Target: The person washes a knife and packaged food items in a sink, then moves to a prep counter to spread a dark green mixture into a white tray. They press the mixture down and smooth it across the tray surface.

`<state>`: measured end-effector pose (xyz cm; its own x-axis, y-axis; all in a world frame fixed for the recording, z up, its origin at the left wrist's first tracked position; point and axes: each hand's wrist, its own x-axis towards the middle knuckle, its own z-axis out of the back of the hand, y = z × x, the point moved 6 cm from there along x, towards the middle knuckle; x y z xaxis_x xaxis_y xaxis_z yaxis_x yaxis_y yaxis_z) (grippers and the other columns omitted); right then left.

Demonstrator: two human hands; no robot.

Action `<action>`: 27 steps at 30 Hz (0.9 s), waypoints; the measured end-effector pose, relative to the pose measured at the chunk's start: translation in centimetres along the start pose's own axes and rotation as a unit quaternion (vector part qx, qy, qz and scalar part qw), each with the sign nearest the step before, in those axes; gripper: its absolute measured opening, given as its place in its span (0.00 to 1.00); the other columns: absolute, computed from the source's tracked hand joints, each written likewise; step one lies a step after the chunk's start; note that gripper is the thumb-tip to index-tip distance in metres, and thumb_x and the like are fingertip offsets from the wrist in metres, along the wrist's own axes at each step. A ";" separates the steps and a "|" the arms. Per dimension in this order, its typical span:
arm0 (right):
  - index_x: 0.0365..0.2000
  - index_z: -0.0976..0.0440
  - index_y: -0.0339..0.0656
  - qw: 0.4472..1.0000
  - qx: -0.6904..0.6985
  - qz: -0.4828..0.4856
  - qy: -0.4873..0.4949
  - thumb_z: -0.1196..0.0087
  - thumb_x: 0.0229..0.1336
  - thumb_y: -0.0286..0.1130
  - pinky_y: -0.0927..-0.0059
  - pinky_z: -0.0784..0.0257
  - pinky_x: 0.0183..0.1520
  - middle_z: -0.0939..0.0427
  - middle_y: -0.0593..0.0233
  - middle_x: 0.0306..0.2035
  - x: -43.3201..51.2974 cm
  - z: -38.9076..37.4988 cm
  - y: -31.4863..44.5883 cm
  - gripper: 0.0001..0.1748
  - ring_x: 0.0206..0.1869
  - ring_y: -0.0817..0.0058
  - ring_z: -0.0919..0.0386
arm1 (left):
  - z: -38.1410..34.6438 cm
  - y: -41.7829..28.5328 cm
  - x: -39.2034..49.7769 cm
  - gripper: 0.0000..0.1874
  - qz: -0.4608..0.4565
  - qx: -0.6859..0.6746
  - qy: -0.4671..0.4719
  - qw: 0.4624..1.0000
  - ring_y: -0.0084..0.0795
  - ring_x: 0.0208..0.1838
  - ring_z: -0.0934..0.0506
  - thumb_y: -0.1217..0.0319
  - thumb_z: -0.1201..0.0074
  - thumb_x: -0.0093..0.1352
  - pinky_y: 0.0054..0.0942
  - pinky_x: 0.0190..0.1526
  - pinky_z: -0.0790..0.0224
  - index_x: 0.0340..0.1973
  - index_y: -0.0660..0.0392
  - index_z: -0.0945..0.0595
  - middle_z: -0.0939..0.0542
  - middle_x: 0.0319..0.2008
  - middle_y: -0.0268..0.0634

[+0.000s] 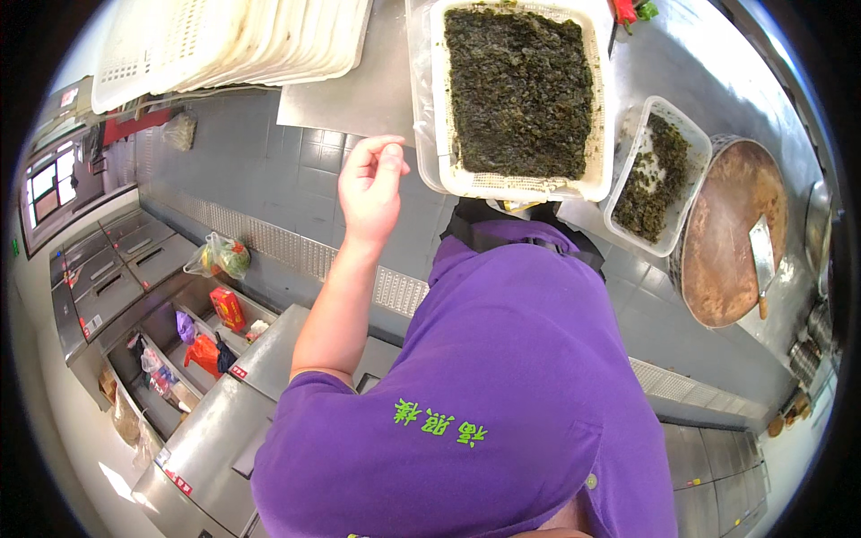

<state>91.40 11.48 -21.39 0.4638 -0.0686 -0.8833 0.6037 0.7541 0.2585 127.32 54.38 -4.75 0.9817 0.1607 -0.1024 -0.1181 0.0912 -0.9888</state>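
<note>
My left hand (374, 185) is beside the near left corner of a white perforated plastic basket (521, 187). Its fingers are curled in, the thumb lies against them, and I see nothing held. A dark green, seaweed-like layer (521, 94) is spread flat in the basket. Under the basket's left side shows the rim of a clear plastic tub (424, 121). My right hand is out of view. To the right of the basket stands a clear plastic container (699, 151) with loose dark green bits (649, 188) inside.
A cleaver (762, 252) lies on a round wooden chopping block (723, 242) at the right. White perforated trays (269, 40) are stacked at the upper left of the steel worktop (356, 101). Red and green peppers (625, 12) sit at the top. Bagged goods (225, 255) are behind me.
</note>
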 end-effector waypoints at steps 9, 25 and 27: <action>0.32 0.20 0.36 0.980 -0.175 0.064 -0.065 0.43 0.60 0.39 0.60 0.25 0.39 0.19 0.49 0.26 -2.0 21.1 12.6 0.14 0.31 0.52 0.21 | -5.7 -3.8 4.8 0.08 -0.134 0.351 0.082 0.923 0.26 0.32 0.21 0.69 0.40 0.68 0.26 0.37 0.28 0.39 0.58 0.16 0.18 0.29 0.36; 0.37 0.17 0.48 0.819 -0.213 0.448 -0.288 0.41 0.60 0.40 0.62 0.24 0.44 0.21 0.64 0.34 10.1 24.6 47.7 0.10 0.39 0.61 0.19 | 2.9 3.0 -1.4 0.05 0.043 0.202 -0.078 0.975 0.11 0.28 0.31 0.74 0.38 0.69 0.15 0.31 0.35 0.35 0.61 0.18 0.23 0.28 0.25; 0.37 0.17 0.48 0.827 -0.215 0.445 -0.268 0.41 0.60 0.40 0.62 0.24 0.44 0.21 0.64 0.34 10.7 24.1 48.5 0.10 0.39 0.61 0.19 | 3.6 4.0 -2.4 0.04 0.051 0.183 -0.098 0.977 0.11 0.28 0.31 0.74 0.38 0.69 0.15 0.30 0.35 0.35 0.61 0.19 0.24 0.28 0.25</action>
<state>141.25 31.62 -8.91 0.8906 0.4461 -0.0881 -0.3648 0.8166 0.4474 123.92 57.93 -8.02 0.9192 0.3683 -0.1394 -0.2938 0.4055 -0.8656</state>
